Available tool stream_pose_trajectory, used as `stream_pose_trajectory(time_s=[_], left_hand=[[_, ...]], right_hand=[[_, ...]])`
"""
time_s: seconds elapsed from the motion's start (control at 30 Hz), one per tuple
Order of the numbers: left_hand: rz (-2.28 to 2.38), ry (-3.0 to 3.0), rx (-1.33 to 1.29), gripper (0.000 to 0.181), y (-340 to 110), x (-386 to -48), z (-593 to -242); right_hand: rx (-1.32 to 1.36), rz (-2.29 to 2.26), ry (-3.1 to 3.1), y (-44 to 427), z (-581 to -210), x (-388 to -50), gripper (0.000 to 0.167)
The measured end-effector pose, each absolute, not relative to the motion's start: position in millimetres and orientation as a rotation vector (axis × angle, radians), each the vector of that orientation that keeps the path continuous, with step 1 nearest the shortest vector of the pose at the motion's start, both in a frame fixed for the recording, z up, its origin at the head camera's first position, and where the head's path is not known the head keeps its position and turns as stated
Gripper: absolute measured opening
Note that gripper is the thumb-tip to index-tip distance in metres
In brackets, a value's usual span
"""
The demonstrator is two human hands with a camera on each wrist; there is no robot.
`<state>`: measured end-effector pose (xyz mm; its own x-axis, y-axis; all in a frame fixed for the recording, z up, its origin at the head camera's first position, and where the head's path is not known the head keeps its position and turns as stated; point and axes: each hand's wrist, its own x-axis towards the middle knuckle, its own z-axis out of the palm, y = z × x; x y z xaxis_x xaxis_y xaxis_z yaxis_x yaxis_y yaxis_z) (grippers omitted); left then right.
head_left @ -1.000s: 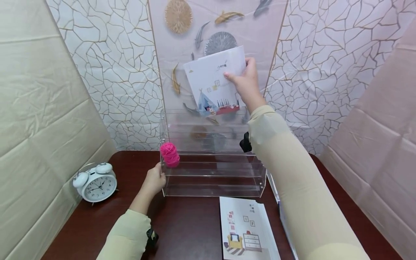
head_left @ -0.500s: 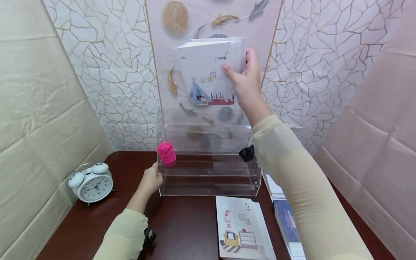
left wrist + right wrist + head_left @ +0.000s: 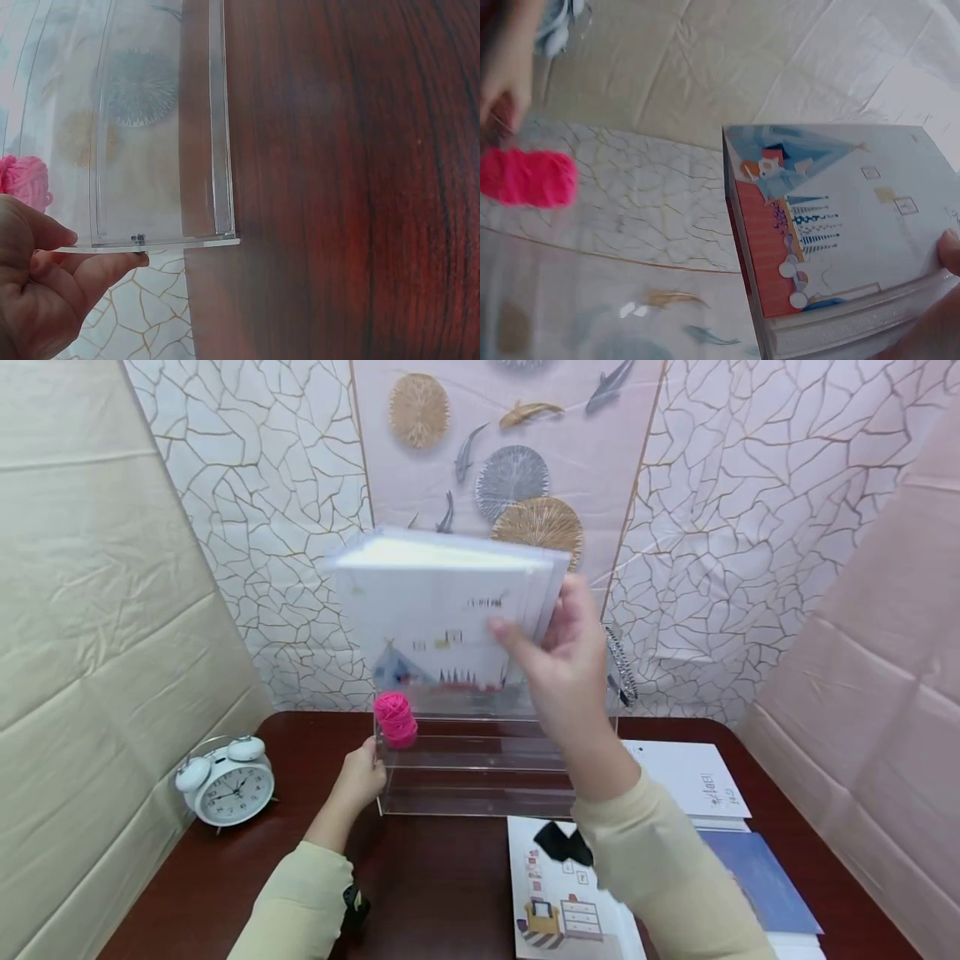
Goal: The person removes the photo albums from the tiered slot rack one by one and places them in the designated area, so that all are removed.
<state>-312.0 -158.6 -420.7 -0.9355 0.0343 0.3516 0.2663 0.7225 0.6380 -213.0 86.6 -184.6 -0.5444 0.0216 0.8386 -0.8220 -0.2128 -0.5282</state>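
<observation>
My right hand (image 3: 566, 668) grips a white book (image 3: 427, 618) by its spine side, thumb on the front cover. The cover carries a blue tent and a red strip, sharp in the right wrist view. It hangs in the air before the upper part of a clear acrylic rack (image 3: 465, 802). My left hand (image 3: 360, 772) pinches the rack's left side panel between thumb and fingers, as the left wrist view also shows. Just above that hand, a pink yarn ball (image 3: 395, 720) sits at the rack's left end.
A white alarm clock (image 3: 227, 781) stands at the left of the dark wooden table (image 3: 442, 885). One illustrated book (image 3: 558, 914) lies in front of the rack. To the right lie a white book (image 3: 693, 777) and a blue book (image 3: 772, 877). A patterned backdrop hangs behind.
My right hand has first raised the book a little, then lowered it and drawn it closer, its top edge now facing me. My left hand keeps its hold on the rack.
</observation>
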Motion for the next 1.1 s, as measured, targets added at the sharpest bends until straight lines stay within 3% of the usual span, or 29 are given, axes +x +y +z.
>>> stream_pose_trajectory(time_s=[0.17,0.53,0.7,1.1], left_hand=[[-1.006,-2.594,-0.272,0.036,-158,-311,-420],[-1.005,-2.602,-0.244,0.036,-160,-311,-422],[-1.023,-2.618,-0.238,0.036,-158,-310,-420],[-1.067,-2.672,-0.192,0.041,-156,-310,-419]], right_hand=[[0.845,1.898,-1.590,94,-240,-205,0.035],[0.086,2.301,-1.913,102,-359,-204,0.039],[-0.118,2.468,-2.006,100,-385,-199,0.041],[-0.167,2.637,-2.168,80,-422,-191,0.044]])
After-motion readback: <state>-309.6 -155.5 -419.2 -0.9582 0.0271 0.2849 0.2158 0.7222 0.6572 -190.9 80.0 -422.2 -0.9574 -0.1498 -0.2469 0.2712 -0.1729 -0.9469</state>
